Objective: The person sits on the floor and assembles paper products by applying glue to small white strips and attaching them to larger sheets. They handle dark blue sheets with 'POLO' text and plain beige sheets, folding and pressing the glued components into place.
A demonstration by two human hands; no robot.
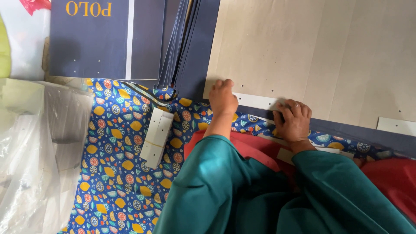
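Hands, left [222, 97] and right [294, 119], press flat, grip released, on stiff white strip [256, 102] over beige card [303, 52]

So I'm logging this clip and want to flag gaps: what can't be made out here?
- Head view: left hand fingertips, curled onto the beige card sheet.
- White cardboard strip: right end under the right hand.
- Clear plastic bag: contents blurred.
- Stack of dark navy sheets: cut by top edge.

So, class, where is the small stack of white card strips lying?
In the head view, the stack of white card strips lies on the blue fruit-patterned cloth, left of the left hand and below the dark navy card sheets.
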